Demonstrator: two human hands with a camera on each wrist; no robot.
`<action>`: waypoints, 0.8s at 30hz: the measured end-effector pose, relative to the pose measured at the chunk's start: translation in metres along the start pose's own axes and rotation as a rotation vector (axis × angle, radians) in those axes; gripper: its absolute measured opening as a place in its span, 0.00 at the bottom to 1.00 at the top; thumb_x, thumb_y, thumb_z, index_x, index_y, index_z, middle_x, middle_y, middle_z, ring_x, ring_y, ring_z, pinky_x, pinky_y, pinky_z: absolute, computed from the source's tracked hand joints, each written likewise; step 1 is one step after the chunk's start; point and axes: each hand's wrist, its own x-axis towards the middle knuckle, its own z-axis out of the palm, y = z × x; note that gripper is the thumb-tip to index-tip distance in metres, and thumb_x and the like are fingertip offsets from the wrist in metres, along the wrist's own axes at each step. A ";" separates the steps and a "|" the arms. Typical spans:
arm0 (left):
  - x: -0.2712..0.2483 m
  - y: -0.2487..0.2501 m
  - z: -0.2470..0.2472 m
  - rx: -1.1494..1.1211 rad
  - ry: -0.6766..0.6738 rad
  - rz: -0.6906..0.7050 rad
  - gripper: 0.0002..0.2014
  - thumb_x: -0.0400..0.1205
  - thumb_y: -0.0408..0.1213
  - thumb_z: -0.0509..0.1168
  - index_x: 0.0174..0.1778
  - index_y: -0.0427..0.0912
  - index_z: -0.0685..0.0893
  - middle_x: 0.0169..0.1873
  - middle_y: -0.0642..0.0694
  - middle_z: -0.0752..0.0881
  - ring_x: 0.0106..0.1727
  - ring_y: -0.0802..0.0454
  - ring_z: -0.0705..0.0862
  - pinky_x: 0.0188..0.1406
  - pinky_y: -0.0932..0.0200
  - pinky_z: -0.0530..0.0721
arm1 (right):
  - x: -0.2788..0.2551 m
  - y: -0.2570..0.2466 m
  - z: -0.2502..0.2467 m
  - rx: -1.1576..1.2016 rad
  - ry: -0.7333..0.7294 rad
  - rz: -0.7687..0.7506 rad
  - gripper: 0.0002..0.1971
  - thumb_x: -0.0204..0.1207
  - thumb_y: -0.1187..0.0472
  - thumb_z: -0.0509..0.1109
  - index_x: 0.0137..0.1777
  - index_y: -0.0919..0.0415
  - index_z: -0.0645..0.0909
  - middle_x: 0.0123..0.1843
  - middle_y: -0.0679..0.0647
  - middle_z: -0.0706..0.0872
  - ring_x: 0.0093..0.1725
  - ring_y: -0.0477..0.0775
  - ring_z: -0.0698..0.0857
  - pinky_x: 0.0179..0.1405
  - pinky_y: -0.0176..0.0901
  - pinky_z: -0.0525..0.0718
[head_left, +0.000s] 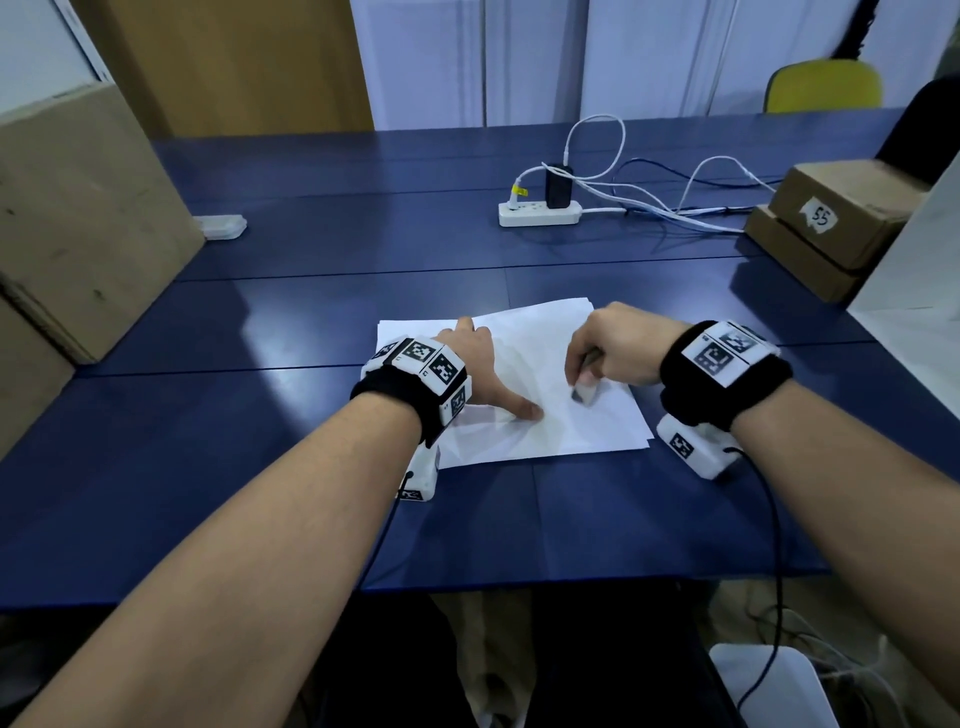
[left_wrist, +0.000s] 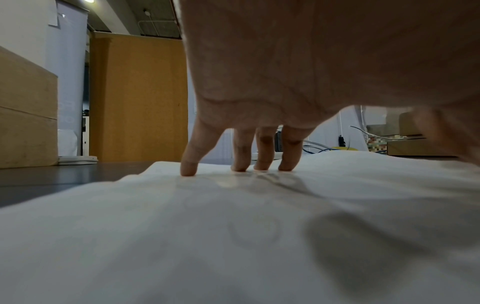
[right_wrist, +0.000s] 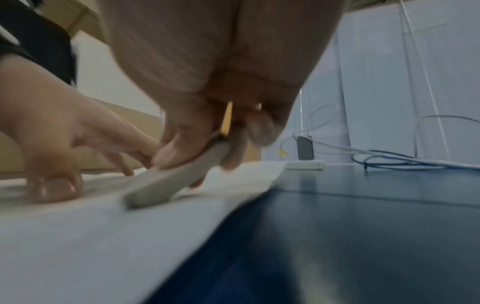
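A few white paper sheets (head_left: 597, 428) lie stacked on the blue table (head_left: 260, 493). My left hand (head_left: 493, 369) presses on the stack's left part with straight, spread fingers (left_wrist: 262, 158) and thumb, holding the paper (left_wrist: 207, 236) flat. My right hand (head_left: 584, 371) pinches a grey-white eraser (head_left: 584, 393) between thumb and fingers. The eraser (right_wrist: 168, 185) is tilted, its lower end touching the paper (right_wrist: 103, 236) just right of the left thumb. The right wrist view is blurred by motion. Faint grey marks show on the sheet under the left hand.
A white power strip (head_left: 539, 213) with a black charger and loose white cables sits at the back. Two stacked cardboard boxes (head_left: 831, 223) stand at the right, a large carton (head_left: 78, 218) at the left, with a small white object (head_left: 221, 227) beside it. The table's front edge is close to my body.
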 end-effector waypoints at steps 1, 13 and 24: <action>0.000 0.000 0.000 0.000 0.000 -0.001 0.61 0.52 0.82 0.70 0.73 0.41 0.72 0.67 0.45 0.71 0.67 0.42 0.78 0.64 0.40 0.80 | -0.002 -0.002 0.000 0.007 -0.038 -0.003 0.11 0.69 0.68 0.74 0.42 0.50 0.91 0.40 0.46 0.92 0.46 0.46 0.88 0.51 0.44 0.87; 0.000 0.000 0.000 0.004 0.004 0.006 0.60 0.52 0.82 0.70 0.71 0.41 0.73 0.66 0.45 0.72 0.63 0.42 0.79 0.61 0.43 0.81 | 0.000 -0.005 -0.002 0.004 -0.056 -0.013 0.10 0.69 0.67 0.75 0.42 0.50 0.91 0.39 0.44 0.91 0.44 0.42 0.86 0.49 0.42 0.85; 0.000 -0.001 0.000 0.005 0.002 0.007 0.61 0.52 0.82 0.70 0.72 0.41 0.72 0.67 0.45 0.72 0.64 0.42 0.79 0.62 0.43 0.81 | 0.003 -0.005 0.001 0.009 -0.002 -0.034 0.10 0.70 0.67 0.74 0.43 0.51 0.91 0.41 0.45 0.92 0.46 0.46 0.88 0.51 0.45 0.86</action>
